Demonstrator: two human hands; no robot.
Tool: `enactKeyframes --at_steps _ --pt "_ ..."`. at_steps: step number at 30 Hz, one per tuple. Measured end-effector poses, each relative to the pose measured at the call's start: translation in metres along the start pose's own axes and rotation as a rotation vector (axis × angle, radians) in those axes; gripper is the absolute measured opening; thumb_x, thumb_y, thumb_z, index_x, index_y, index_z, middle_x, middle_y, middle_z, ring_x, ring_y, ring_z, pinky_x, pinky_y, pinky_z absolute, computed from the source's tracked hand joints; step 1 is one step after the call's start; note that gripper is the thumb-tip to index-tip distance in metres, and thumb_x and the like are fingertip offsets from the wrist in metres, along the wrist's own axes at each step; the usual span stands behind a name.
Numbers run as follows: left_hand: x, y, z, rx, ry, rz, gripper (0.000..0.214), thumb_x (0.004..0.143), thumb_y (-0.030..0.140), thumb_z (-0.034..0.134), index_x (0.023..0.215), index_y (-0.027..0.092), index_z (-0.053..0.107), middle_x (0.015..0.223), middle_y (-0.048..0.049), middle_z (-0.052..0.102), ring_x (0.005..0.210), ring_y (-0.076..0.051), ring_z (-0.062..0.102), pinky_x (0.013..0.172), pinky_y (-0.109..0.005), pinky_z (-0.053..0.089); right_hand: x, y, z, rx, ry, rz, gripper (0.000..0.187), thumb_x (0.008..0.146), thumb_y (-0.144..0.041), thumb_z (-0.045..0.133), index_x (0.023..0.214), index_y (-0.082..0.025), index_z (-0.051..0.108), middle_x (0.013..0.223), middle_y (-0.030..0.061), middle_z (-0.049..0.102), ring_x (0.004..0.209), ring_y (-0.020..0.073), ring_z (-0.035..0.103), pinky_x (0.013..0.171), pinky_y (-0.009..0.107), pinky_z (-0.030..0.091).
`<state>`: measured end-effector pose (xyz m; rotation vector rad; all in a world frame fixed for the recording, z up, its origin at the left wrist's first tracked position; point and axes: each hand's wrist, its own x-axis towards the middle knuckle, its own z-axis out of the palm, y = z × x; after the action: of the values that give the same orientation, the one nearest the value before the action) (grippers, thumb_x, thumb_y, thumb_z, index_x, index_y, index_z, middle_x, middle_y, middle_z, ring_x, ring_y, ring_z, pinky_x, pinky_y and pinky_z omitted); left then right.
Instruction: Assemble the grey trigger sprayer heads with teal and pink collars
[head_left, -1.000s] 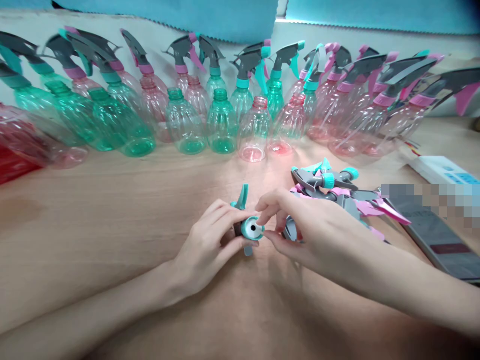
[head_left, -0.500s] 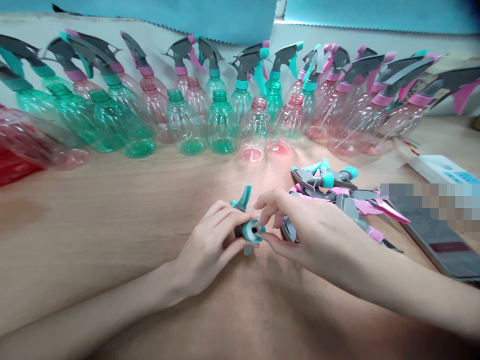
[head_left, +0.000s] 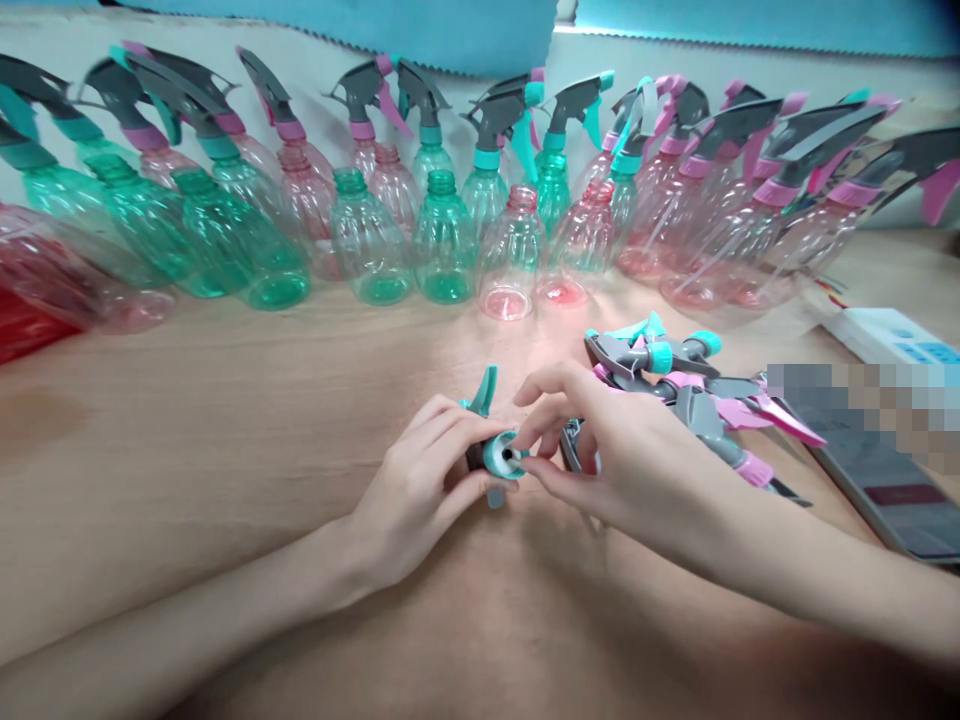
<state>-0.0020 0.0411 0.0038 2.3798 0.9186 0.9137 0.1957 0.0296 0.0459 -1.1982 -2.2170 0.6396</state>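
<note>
My left hand (head_left: 420,480) is closed around a grey and teal trigger sprayer head (head_left: 495,456), held low over the table. Its teal screw cap faces me, showing a pale inside with a dark hole, and its teal trigger (head_left: 486,390) points away. At the cap's right rim, the thumb and fingers of my right hand (head_left: 592,435) come together in a pinch. Whatever lies between those fingertips is too small to make out. Just beyond my right hand lies a loose pile of sprayer heads (head_left: 660,356) in grey, teal and pink.
Several open-necked bottles stand in front, among them a green bottle (head_left: 445,240) and a pink bottle (head_left: 511,255). Behind them are bottles topped with sprayers (head_left: 491,125). A phone (head_left: 862,480) and a white power strip (head_left: 896,335) lie at right; red plastic (head_left: 34,325) is at left.
The view has shifted slightly. My right fingertips have moved a little over the cap's opening, while my left hand keeps the same hold on the sprayer head.
</note>
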Motion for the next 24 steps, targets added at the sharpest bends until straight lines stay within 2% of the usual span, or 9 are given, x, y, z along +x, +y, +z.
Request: enactKeyframes --at_steps 4,7,11,15,18,24 --pt "0.0000 0.0010 -0.0006 0.008 -0.020 -0.014 0.016 0.089 0.022 0.058 0.104 0.018 0.059 0.085 -0.0019 0.060 0.082 -0.017 0.049 0.073 -0.028 0.044 0.0024 0.0047 0.0024 -0.017 0.022 -0.049 0.038 0.074 -0.005 0.059 0.104 -0.022 0.043 0.081 -0.0079 0.064 0.053 0.0038 0.052 0.053 0.015 0.040" --pt "0.0002 0.0016 -0.0011 0.012 -0.025 0.008 0.015 0.089 0.018 0.058 0.103 0.018 0.058 0.084 -0.0017 0.060 0.082 -0.017 0.049 0.072 -0.027 0.044 0.0020 0.0068 0.0066 -0.029 0.017 -0.059 0.039 0.073 -0.005 0.060 0.104 -0.022 0.045 0.084 -0.0078 0.065 0.057 0.0039 0.055 0.055 0.015 0.040" --pt "0.0011 0.0016 -0.0009 0.022 -0.032 -0.004 0.014 0.090 0.022 0.056 0.103 0.019 0.058 0.085 -0.0022 0.061 0.082 -0.018 0.050 0.071 -0.028 0.045 0.0006 0.0072 0.0078 -0.067 0.021 -0.058 0.037 0.074 -0.009 0.063 0.104 -0.021 0.046 0.086 -0.0070 0.066 0.057 0.0048 0.055 0.051 0.016 0.038" --pt "0.0014 0.0014 0.0003 0.056 -0.029 0.028 0.017 0.090 0.022 0.056 0.107 0.018 0.056 0.087 -0.0029 0.061 0.084 -0.018 0.051 0.072 -0.028 0.045 -0.0009 0.0048 0.0042 -0.197 0.007 -0.076 0.024 0.077 -0.012 0.061 0.093 -0.021 0.046 0.079 -0.0052 0.064 0.066 0.0106 0.059 0.052 0.020 0.038" --pt "0.0012 0.0008 0.0014 0.079 -0.015 0.071 0.017 0.091 0.024 0.055 0.107 0.018 0.054 0.087 -0.0030 0.060 0.083 -0.018 0.051 0.072 -0.029 0.045 -0.0028 0.0018 0.0028 -0.269 -0.010 -0.058 0.020 0.079 -0.012 0.057 0.095 -0.020 0.047 0.078 -0.0024 0.063 0.065 0.0133 0.058 0.051 0.023 0.037" --pt "0.0011 -0.0005 0.0011 0.086 -0.040 0.105 0.010 0.090 0.022 0.056 0.098 0.016 0.056 0.084 -0.0029 0.059 0.083 -0.018 0.049 0.074 -0.029 0.045 -0.0039 0.0008 0.0025 -0.235 -0.067 -0.118 0.020 0.080 -0.010 0.054 0.096 -0.020 0.047 0.079 -0.0029 0.060 0.064 0.0120 0.054 0.052 0.023 0.036"
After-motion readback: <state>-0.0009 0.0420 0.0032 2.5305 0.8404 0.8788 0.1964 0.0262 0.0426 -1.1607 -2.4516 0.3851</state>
